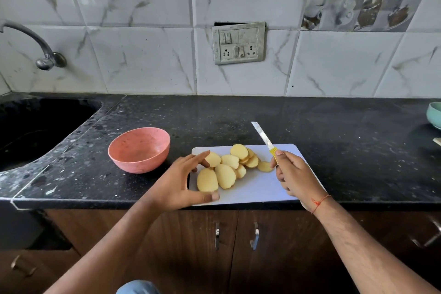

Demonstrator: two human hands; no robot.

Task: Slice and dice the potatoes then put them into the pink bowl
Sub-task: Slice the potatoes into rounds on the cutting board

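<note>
My black speckled table meets marble-look wall tiles. Potato slices lie on the white cutting board, the pink bowl just beside it. My left hand spreads over the slices; my right hand grips the knife.

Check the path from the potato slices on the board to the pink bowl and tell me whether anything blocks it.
Only the left hand lies between them, open at the cutting board's left edge beside the potato slices. The black counter between board and pink bowl shows nothing else. The right hand holds the knife on the far side.
</note>
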